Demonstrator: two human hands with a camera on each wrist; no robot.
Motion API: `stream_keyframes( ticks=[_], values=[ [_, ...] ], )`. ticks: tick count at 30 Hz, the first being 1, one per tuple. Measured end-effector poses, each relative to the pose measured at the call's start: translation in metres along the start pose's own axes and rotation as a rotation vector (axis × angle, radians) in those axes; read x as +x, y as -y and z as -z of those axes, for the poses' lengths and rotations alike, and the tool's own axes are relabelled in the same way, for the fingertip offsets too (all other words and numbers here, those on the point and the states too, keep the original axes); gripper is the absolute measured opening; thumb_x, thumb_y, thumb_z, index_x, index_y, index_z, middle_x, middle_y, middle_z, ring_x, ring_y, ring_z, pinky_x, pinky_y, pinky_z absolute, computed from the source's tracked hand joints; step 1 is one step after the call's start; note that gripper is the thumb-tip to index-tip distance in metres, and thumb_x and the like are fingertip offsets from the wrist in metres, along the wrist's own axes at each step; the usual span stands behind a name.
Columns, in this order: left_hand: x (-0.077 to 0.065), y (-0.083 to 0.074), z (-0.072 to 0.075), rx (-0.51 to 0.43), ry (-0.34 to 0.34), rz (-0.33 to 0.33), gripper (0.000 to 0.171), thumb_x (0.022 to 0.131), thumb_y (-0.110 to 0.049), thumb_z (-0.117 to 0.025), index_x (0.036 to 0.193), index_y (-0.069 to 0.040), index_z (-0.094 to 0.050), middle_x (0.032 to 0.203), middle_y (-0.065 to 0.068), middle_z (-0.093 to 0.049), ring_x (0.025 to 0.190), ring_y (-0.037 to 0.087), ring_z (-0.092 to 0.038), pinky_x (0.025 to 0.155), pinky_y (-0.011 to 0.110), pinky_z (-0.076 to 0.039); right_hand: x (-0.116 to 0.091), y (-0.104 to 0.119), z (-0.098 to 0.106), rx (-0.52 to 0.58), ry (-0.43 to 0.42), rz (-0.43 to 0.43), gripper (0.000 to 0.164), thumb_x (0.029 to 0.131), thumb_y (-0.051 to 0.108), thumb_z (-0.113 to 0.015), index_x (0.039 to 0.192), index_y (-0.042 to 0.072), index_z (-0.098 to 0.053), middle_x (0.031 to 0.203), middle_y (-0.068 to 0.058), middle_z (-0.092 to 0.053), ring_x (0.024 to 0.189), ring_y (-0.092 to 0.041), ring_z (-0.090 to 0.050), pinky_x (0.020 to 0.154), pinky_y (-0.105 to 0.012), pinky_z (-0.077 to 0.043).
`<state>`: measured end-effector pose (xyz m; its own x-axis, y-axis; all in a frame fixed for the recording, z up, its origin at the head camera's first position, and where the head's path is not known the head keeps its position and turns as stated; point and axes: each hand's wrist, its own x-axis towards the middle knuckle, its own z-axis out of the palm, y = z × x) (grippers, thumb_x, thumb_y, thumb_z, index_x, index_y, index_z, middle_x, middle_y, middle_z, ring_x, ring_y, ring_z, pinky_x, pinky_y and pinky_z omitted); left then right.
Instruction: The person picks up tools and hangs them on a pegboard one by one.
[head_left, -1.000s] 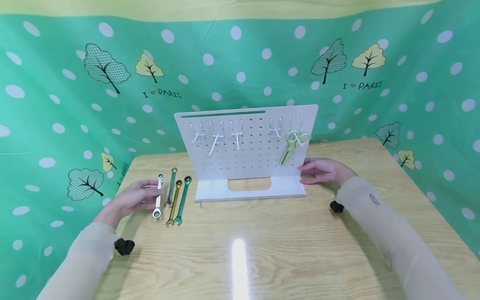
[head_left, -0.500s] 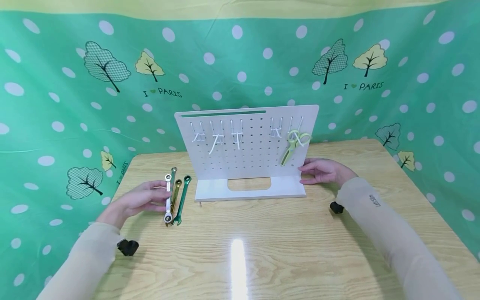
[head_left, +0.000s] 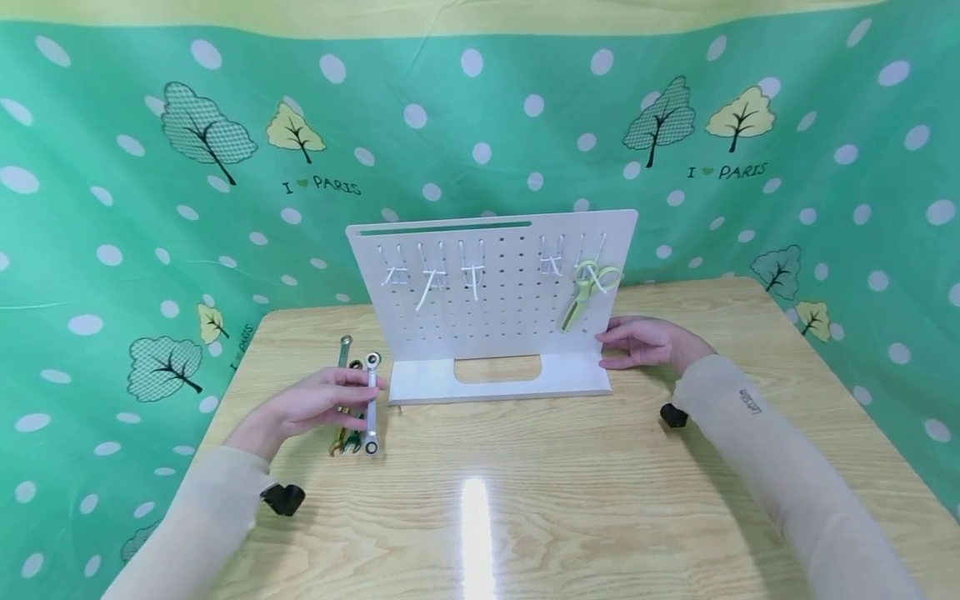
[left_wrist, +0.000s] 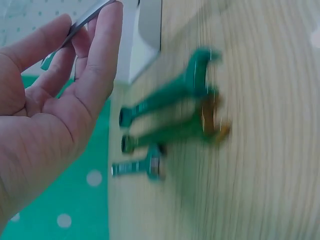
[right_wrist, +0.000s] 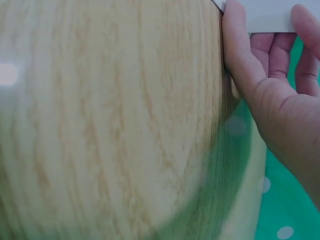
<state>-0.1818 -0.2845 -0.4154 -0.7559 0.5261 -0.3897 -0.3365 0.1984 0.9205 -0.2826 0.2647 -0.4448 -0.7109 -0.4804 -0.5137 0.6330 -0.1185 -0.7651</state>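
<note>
My left hand pinches a silver ratchet wrench between thumb and fingers, held over the other wrenches just left of the pegboard. Below it on the table lie a green wrench, a gold wrench and a shorter silvery wrench; the hand partly covers them in the head view. The white pegboard stands upright on its base. At its lower right edge, my right hand grips the board, some fingers hidden behind it in the right wrist view.
Green-handled scissors hang from a hook at the board's right. Several white hooks carry nothing, three on the left and one right of centre. A polka-dot curtain closes off the back and sides of the wooden table.
My left hand has carried the silver wrench rightward across the lying wrenches, towards the pegboard's left edge. My right hand has stayed at the board.
</note>
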Motion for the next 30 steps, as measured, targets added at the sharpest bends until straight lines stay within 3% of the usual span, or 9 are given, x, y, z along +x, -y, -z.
stream_keyframes(
  ticks=[4, 8, 15, 22, 30],
  values=[
    [0.014, -0.002, -0.020, 0.011, 0.042, 0.004, 0.039, 0.103, -0.016, -0.061, 0.128, 0.013, -0.054, 0.129, 0.028, -0.052, 0.105, 0.033, -0.063, 0.091, 0.051, -0.057, -0.001, -0.001, 0.003, 0.007, 0.004, 0.000, 0.031, 0.103, -0.007, -0.047, 0.131, 0.006, -0.052, 0.116, -0.008, -0.066, 0.114, -0.022, -0.059, 0.109, -0.056, -0.043],
    [0.028, -0.005, -0.039, 0.056, 0.078, 0.018, 0.047, 0.104, -0.020, -0.061, 0.134, 0.014, -0.049, 0.129, 0.031, -0.054, 0.103, 0.032, -0.064, 0.088, 0.049, -0.059, 0.000, -0.002, 0.005, -0.001, 0.010, -0.002, 0.037, 0.103, -0.006, -0.048, 0.138, 0.005, -0.043, 0.119, -0.007, -0.064, 0.116, -0.021, -0.058, 0.109, -0.056, -0.043],
    [0.052, -0.014, -0.073, 0.025, 0.101, 0.030, 0.046, 0.102, -0.020, -0.062, 0.135, 0.011, -0.052, 0.128, 0.028, -0.057, 0.102, 0.030, -0.065, 0.084, 0.045, -0.061, -0.001, -0.005, 0.006, -0.007, 0.000, -0.010, 0.036, 0.104, -0.005, -0.048, 0.138, 0.006, -0.042, 0.119, -0.006, -0.065, 0.117, -0.020, -0.058, 0.109, -0.056, -0.043],
    [0.080, -0.025, -0.113, -0.004, 0.184, 0.013, 0.046, 0.103, -0.020, -0.061, 0.135, 0.011, -0.051, 0.124, 0.024, -0.059, 0.099, 0.027, -0.064, 0.082, 0.043, -0.061, -0.003, -0.004, 0.006, -0.018, -0.017, -0.004, 0.035, 0.103, -0.006, -0.049, 0.135, 0.007, -0.047, 0.121, -0.006, -0.063, 0.118, -0.020, -0.056, 0.109, -0.055, -0.043],
    [0.098, -0.036, -0.137, 0.000, 0.230, -0.035, 0.037, 0.103, -0.015, -0.060, 0.130, 0.009, -0.055, 0.122, 0.017, -0.060, 0.088, 0.020, -0.062, 0.081, 0.044, -0.061, 0.000, 0.000, 0.001, -0.015, -0.010, -0.010, 0.039, 0.103, -0.007, -0.049, 0.139, 0.005, -0.042, 0.122, -0.007, -0.062, 0.119, -0.021, -0.055, 0.109, -0.055, -0.043]
  ],
)
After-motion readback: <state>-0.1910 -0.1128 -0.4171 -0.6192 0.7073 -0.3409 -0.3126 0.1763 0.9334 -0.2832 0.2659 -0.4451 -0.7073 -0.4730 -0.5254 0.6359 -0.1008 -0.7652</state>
